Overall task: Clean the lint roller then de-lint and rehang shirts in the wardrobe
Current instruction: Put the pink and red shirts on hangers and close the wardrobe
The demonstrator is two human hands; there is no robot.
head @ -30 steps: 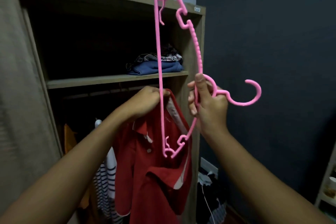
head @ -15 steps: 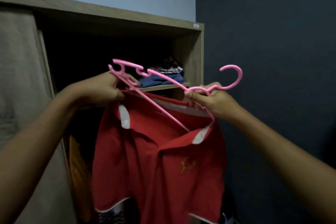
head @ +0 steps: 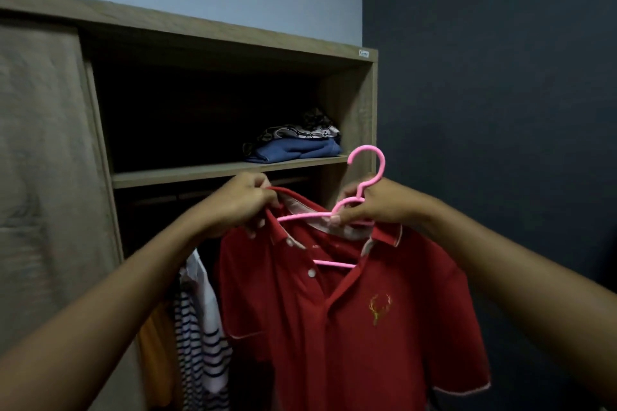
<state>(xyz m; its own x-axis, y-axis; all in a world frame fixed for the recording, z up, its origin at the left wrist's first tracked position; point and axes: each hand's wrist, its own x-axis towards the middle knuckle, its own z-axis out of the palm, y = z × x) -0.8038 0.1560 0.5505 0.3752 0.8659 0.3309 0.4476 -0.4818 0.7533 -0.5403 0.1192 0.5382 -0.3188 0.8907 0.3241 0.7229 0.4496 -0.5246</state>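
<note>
A red polo shirt (head: 337, 327) with a small gold stag emblem hangs in front of me on a pink plastic hanger (head: 367, 173). The hanger's arms run inside the shirt's shoulders, and its hook points up above the collar. My right hand (head: 377, 203) grips the hanger at the neck, just below the hook. My left hand (head: 243, 207) pinches the shirt's collar at the left shoulder. Both are held up before the open wooden wardrobe (head: 360, 110). No lint roller is in view.
On the wardrobe shelf (head: 187, 173) lie folded clothes, a blue piece (head: 293, 150) under a patterned one. Below hang a striped shirt (head: 197, 327) and an orange garment (head: 157, 354). The sliding door (head: 46, 177) covers the left. A dark blue wall (head: 500, 93) stands to the right.
The hanger swung from upright to level and went inside the shirt. The shirt now hangs spread on it, facing me. My left hand moved right, to the collar.
</note>
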